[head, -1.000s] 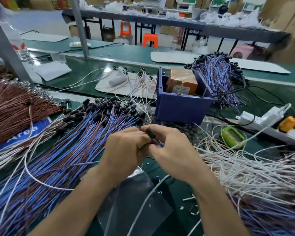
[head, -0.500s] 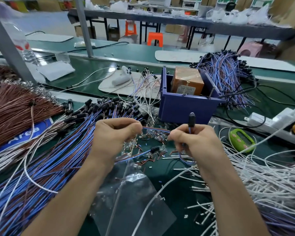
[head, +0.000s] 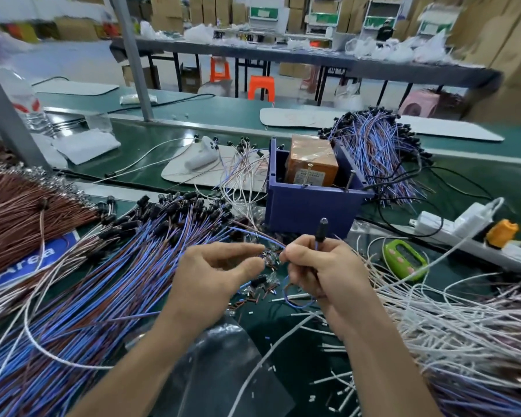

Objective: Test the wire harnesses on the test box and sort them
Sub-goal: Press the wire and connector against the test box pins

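- The right hand [head: 324, 273] is closed in a fist around one harness [head: 298, 302], whose blue and brown wires loop out just below the fingers.
- The harness's black plug [head: 321, 228] stands upright above that fist, in front of the blue bin [head: 310, 207].
- The left hand [head: 220, 273] is just beside the right, its fingers loosely curled and its thumb and forefinger a little apart. A thin wire runs past their tips, and whether they pinch it cannot be told.
- The orange test box [head: 312, 164] sits inside the bin, well behind both hands.
- A large pile of blue and brown harnesses [head: 103, 281] fans over the tabletop [head: 286, 332] to the left, plugs pointing toward the bin.
- A second pile [head: 379, 152] lies behind the bin on its right side.
- Loose white wires [head: 451, 314] cover the tabletop to the right, and brown wires [head: 18, 212] lie at the far left.
- A green device [head: 403, 260] lies near the right hand, with a power strip [head: 451, 227] beyond it.
- A clear plastic bag [head: 223, 371] lies between the forearms.
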